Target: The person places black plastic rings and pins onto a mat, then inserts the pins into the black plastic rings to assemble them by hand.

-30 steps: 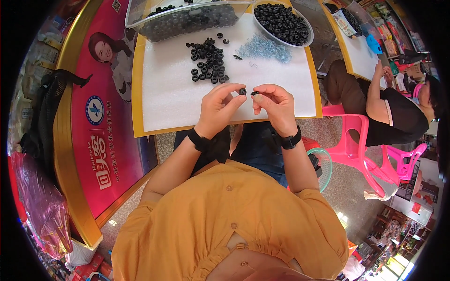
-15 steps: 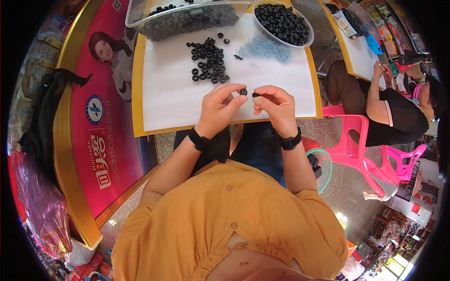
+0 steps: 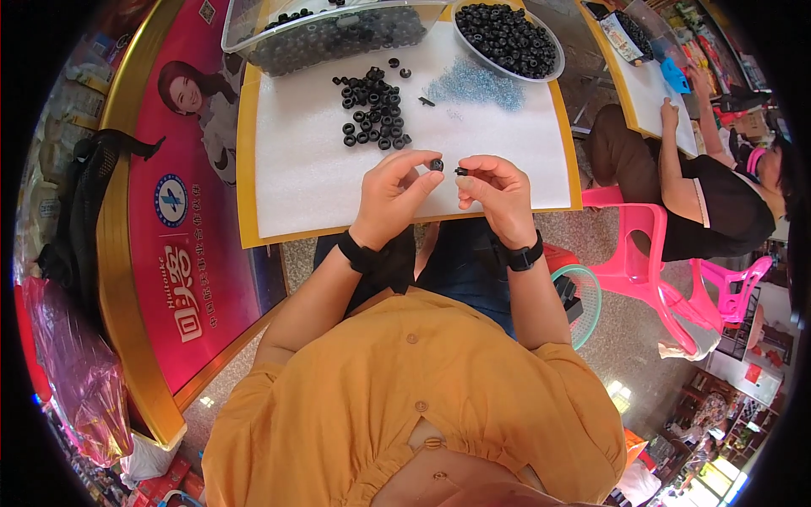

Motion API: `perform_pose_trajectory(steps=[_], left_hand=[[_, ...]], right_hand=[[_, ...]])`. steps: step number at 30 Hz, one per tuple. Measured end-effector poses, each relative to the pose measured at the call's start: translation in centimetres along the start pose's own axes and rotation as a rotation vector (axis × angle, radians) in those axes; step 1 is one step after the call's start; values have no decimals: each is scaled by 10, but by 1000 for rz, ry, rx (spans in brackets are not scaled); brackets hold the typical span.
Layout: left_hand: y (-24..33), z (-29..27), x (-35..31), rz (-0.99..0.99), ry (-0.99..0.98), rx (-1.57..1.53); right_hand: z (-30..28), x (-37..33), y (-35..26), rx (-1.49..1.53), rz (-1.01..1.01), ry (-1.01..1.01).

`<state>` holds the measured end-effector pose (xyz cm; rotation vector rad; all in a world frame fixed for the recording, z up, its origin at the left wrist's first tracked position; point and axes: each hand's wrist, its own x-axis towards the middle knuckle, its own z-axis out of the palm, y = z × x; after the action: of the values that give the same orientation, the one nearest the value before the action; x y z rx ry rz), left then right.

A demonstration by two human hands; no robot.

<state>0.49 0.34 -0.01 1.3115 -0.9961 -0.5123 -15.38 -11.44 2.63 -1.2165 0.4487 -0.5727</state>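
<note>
Between thumb and index finger, my left hand (image 3: 393, 190) pinches a small round black plastic part (image 3: 437, 165). My right hand (image 3: 498, 194) pinches a smaller dark piece (image 3: 461, 171), whose exact shape is too small to make out. The two parts are close together but apart, above the near part of a white-topped table (image 3: 312, 190). Beyond my left hand lies a loose pile of black ring-shaped parts (image 3: 376, 110). To its right sit a scatter of tiny bluish-clear pieces (image 3: 477, 86) and a single small black piece (image 3: 427, 101).
At the far edge stand a clear plastic bin (image 3: 338, 46) of black parts and a round bowl (image 3: 559, 63) heaped with more. A pink chair (image 3: 634, 245) and a green basket (image 3: 596, 308) are at the right. Another person (image 3: 718, 194) sits at a second table.
My hands hold nearly the same pose, with the small parts still pinched. The person at the right has moved an arm out across the other table.
</note>
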Motion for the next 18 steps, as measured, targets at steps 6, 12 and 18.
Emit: perform_pose_trajectory(steps=[6,12,18], left_hand=[[2,0,0,-3,-14,-9],[3,-1,0,19,-41,48],[4,-1,-1,19,-70,89]], right_hand=[[-1,-2,0,-49,25,16],[2,-3,0,-97,-14,17],[2,-4,0,-135,-35,25]])
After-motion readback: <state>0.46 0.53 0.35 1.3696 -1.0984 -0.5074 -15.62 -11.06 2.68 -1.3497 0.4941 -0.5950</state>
